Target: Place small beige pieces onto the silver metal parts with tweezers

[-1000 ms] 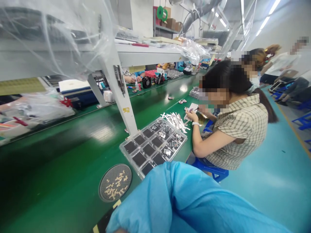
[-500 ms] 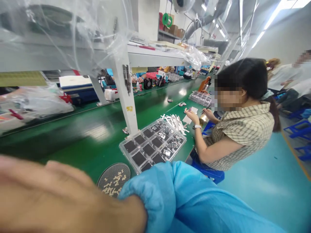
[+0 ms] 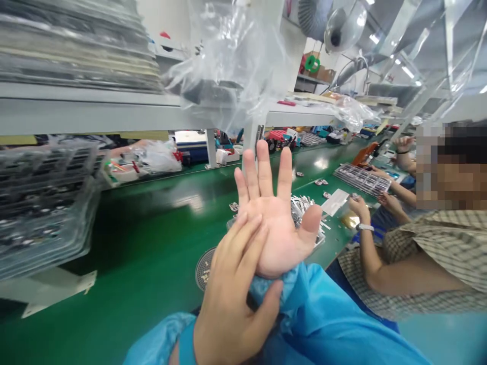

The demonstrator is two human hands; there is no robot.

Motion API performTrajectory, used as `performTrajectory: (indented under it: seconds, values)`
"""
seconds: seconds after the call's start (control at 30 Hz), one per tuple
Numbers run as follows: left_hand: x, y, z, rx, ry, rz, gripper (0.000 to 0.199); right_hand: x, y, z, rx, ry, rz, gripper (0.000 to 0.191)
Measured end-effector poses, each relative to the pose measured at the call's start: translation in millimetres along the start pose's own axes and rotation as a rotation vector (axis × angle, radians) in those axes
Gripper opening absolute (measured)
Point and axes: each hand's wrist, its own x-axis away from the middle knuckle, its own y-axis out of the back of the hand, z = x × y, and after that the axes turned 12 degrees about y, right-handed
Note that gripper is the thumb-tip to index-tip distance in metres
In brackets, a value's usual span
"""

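Note:
My right hand (image 3: 277,228) is raised over the green bench, palm towards me, its fingers spread upward and nothing in it. Stretched fingers of my left hand (image 3: 236,284) touch the right palm near the little-finger side. Both arms wear blue sleeves (image 3: 323,309), and a blue band (image 3: 187,344) circles the left wrist. Behind the hands, a round dark dish (image 3: 200,268) with small pale pieces is partly covered. White strips (image 3: 302,205) lie beyond the right hand. Most of a clear compartment tray (image 3: 318,241) is hidden behind it.
At the left, stacked clear trays (image 3: 49,213) overhang the green bench (image 3: 152,243). A shelf (image 3: 95,114) with plastic bags (image 3: 232,66) runs above. Close on the right sits a co-worker in a checked shirt (image 3: 418,248), near a compartment tray (image 3: 361,180).
The view has swung left, bringing the stacked trays in. The hands, large and blurred at lower left before, now show clearly in the middle, right palm facing me and left fingers on it.

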Motion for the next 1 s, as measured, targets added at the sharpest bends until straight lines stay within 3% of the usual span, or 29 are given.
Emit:
performTrajectory:
  seconds: [0.1,0.3,0.67,1.0]
  values:
    - [-1.3,-1.0,1.3,-0.018,0.036,-0.030,0.066,-2.9,-7.3,-1.3,-0.113,-0.074,-0.054,0.090]
    - [-1.6,1.8,-0.1,-0.013,0.069,-0.029,0.069,-1.8,-10.9,3.5,-0.083,-0.151,-0.086,0.099]
    - [-7.0,9.6,1.3,-0.094,0.067,-0.005,0.072,1.1,-10.2,2.7,-0.093,-0.196,-0.025,0.081]
    - [-6.3,12.1,-3.0,-0.080,0.078,-0.074,0.071,9.1,-7.5,2.0,-0.069,-0.247,0.048,0.088]
